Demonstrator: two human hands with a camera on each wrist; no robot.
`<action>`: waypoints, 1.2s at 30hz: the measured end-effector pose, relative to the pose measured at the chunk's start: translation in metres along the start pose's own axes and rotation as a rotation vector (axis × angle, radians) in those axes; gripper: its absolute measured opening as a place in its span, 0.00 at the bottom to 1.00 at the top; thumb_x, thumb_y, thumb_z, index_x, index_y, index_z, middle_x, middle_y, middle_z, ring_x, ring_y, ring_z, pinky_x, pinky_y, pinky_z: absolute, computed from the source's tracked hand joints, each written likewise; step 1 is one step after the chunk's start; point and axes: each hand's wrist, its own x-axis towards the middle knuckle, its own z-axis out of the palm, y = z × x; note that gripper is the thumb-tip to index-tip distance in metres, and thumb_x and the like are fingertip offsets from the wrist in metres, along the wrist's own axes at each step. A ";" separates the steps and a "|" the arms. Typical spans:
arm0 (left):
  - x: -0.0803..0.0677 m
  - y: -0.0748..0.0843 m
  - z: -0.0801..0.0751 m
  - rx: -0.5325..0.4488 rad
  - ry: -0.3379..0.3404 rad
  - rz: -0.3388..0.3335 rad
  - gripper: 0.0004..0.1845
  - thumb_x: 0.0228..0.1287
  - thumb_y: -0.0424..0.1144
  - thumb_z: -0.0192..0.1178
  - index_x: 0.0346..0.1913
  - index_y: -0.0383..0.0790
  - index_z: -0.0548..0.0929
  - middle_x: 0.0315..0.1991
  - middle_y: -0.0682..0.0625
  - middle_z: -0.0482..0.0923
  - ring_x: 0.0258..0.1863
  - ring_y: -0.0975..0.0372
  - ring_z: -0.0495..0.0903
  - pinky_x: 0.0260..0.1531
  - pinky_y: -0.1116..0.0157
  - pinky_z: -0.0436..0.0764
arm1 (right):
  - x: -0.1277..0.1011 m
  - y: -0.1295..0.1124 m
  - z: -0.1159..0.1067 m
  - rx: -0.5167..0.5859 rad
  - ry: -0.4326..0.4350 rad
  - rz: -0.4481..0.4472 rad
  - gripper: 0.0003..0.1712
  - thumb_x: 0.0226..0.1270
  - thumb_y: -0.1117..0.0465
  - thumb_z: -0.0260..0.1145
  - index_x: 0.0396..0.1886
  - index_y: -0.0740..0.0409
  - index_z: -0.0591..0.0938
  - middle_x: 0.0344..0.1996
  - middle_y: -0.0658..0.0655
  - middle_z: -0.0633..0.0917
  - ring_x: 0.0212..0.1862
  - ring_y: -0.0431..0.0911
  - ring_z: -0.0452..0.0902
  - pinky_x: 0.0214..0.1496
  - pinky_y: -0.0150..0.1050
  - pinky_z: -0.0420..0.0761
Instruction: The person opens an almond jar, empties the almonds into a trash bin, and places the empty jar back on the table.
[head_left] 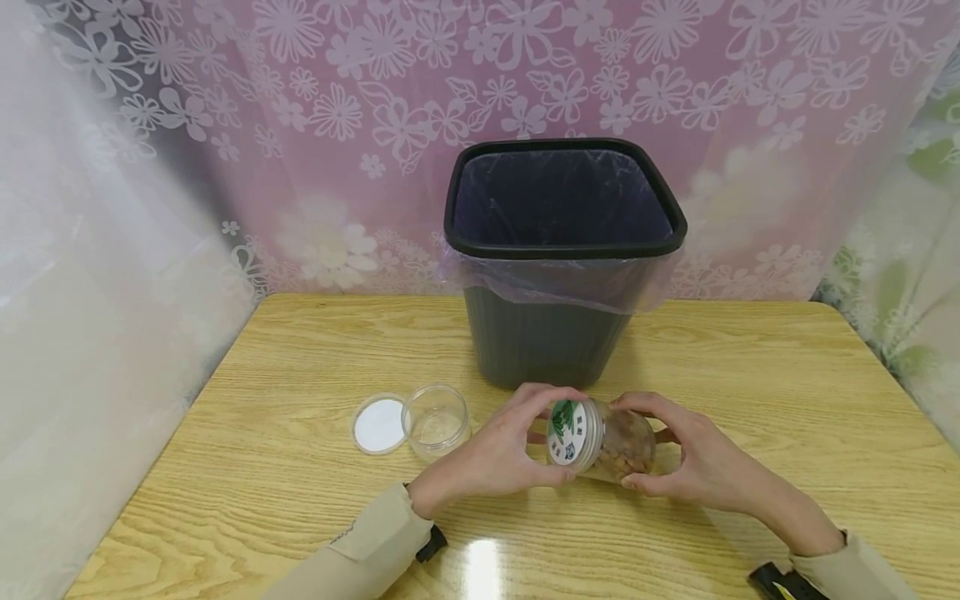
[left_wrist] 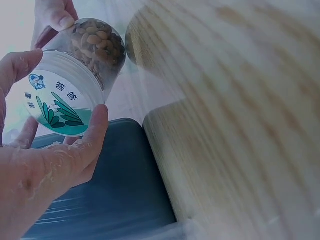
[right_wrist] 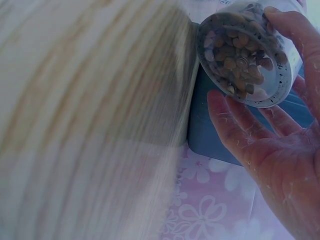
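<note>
Jar (head_left: 617, 433) tilts sideways by the bin (head_left: 551, 337), our left fingers (head_left: 557, 394) curved wide round its green-leaved lid (head_left: 567, 432), our right fingers (head_left: 642, 402) gripping near its base (right_wrist: 272, 82); clear, it shows us brown pieces (left_wrist: 100, 42).

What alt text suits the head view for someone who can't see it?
A clear jar of brown pieces is held on its side over a wooden table, left hand on its lid, right hand round its body. An open jar and a loose lid are to the left; a bag-lined dark bin stands behind.
</note>
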 end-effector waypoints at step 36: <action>-0.002 0.003 0.003 0.008 0.052 -0.112 0.44 0.57 0.45 0.76 0.73 0.72 0.65 0.64 0.51 0.66 0.61 0.59 0.74 0.50 0.71 0.83 | 0.001 0.000 0.002 0.000 0.017 -0.001 0.46 0.48 0.56 0.86 0.68 0.42 0.74 0.61 0.49 0.80 0.60 0.29 0.74 0.43 0.37 0.87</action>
